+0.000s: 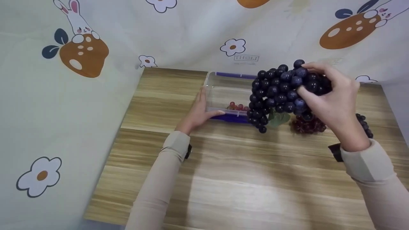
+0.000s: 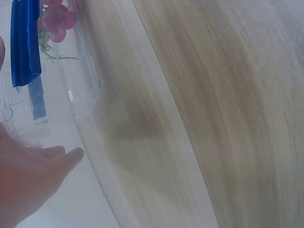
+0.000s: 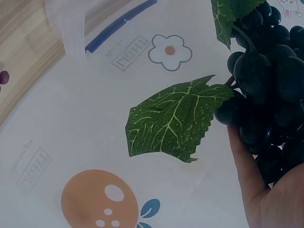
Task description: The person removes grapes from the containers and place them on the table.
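Observation:
My right hand point(image 1: 340, 94) pinches a bunch of dark purple grapes point(image 1: 281, 89) between thumb and fingers, held up over the right part of a clear plastic container point(image 1: 220, 95). Serrated green leaves point(image 3: 175, 121) hang from the bunch in the right wrist view. At the container's left end is my left hand point(image 1: 198, 111), its fingers straight along the side wall and its thumb along the front edge. Blue clips point(image 1: 228, 118) run along the container's long sides. Inside lie some red grapes point(image 1: 236, 106); the purple bunch hides the container's right end.
Behind the purple bunch, a dark red grape bunch point(image 1: 308, 125) lies on the wooden table point(image 1: 150, 153). Another dark bunch point(image 1: 365, 125) shows partly past my right wrist. A patterned white cloth point(image 1: 191, 35) hangs close behind the table's back edge.

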A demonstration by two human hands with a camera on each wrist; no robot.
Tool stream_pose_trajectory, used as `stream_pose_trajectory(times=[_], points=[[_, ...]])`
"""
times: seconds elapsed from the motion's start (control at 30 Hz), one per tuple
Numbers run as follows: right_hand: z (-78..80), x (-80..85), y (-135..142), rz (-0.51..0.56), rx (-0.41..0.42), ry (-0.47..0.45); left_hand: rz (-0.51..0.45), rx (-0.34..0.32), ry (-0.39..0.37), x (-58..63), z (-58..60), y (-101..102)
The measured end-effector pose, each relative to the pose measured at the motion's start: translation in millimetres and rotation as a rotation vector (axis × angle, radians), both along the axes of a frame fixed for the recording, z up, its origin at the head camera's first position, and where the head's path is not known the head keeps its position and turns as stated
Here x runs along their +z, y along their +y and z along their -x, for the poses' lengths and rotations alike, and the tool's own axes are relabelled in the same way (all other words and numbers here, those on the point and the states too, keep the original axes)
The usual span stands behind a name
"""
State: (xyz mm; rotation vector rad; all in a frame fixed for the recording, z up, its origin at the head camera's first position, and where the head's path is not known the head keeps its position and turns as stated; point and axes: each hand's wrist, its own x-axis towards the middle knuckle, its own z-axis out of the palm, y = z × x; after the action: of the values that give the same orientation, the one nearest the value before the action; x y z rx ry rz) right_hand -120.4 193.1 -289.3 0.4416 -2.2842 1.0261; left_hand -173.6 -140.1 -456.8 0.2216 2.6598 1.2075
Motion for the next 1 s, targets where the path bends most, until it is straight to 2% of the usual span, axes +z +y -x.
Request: stream_pose_trajectory(times=[0.13, 0.6, 1.0], points=[[-8.2, -2.7, 7.2, -0.012, -0.006, 0.018, 0.002, -0.001, 0.000, 0.8, -0.8, -0.4], [-39.5, -18.5, 26.4, 0.082, -0.070, -0.058, 0.001, 0.002, 0.001, 0.3, -0.7, -0.8], [-59.0, -45.2, 47.8, 0.064, -0.140, -0.069, 0.016, -0.009, 0.002, 3.4, -2.5, -1.0]])
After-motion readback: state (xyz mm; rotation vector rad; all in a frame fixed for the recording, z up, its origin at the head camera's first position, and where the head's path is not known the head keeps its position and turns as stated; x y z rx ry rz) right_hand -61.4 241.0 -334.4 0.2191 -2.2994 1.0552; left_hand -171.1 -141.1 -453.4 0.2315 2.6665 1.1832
